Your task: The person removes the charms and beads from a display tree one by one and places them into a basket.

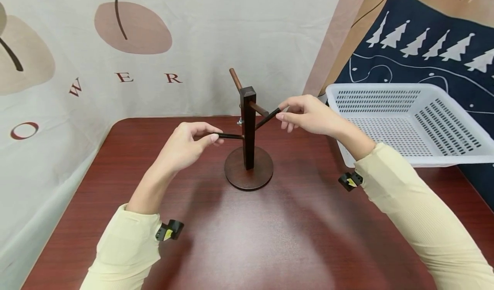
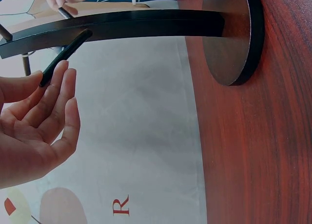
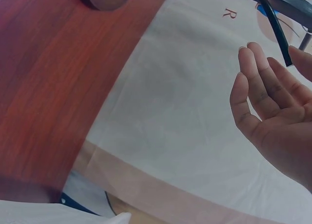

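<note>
A dark wooden peg stand (image 1: 249, 140) with a round base (image 1: 248, 182) stands upright on the table. My left hand (image 1: 185, 146) pinches the end of the left peg (image 1: 231, 136) between thumb and fingers. On the other side my right hand (image 1: 308, 116) pinches the tip of the right peg (image 1: 268, 119), which slants upward from the post. Two upper pegs, a back one (image 1: 235, 79) and a front one (image 1: 259, 109), stick out free near the top. In the left wrist view the held peg (image 2: 66, 58) meets the post; the right wrist view shows the other held peg (image 3: 276, 31).
A white perforated plastic basket (image 1: 405, 152) stands at the right of the reddish-brown table (image 1: 247, 238). A pale printed cloth (image 1: 270, 37) hangs behind the table, and a dark blue cloth with white trees (image 1: 417, 62) hangs at the right.
</note>
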The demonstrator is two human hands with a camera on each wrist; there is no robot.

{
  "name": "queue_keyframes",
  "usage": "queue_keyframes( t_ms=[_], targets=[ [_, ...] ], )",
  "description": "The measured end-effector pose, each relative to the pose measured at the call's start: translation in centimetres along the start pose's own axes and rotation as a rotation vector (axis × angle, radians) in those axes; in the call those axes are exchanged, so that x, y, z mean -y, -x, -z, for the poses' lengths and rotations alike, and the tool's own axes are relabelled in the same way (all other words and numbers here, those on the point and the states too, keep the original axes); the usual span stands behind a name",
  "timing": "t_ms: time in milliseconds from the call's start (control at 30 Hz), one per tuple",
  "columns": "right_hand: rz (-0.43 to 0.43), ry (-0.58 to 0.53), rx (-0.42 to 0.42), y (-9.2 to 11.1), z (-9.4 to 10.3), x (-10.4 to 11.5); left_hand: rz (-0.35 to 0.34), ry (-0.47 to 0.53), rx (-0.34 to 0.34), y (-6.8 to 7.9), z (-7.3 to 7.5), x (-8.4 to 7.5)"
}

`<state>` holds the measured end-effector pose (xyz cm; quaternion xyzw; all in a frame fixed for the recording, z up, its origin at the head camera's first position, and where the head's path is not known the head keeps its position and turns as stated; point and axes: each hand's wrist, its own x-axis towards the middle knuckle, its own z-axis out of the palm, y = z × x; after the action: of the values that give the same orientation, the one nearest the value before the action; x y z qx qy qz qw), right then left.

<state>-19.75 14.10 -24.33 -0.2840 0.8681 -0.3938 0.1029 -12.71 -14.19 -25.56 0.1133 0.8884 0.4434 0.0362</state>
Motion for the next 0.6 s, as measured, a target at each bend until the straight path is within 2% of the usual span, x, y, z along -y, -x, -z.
queue_keyframes(
  t_ms=[233,600],
  targets=[
    [0.042,0.027,0.011,-0.30,0.21,0.26,0.012,0.011,0.001,0.05,0.00,-0.04],
    [0.065,-0.004,0.022,-0.35,0.23,0.23,0.015,0.016,-0.006,0.08,-0.13,-0.05]
  ],
)
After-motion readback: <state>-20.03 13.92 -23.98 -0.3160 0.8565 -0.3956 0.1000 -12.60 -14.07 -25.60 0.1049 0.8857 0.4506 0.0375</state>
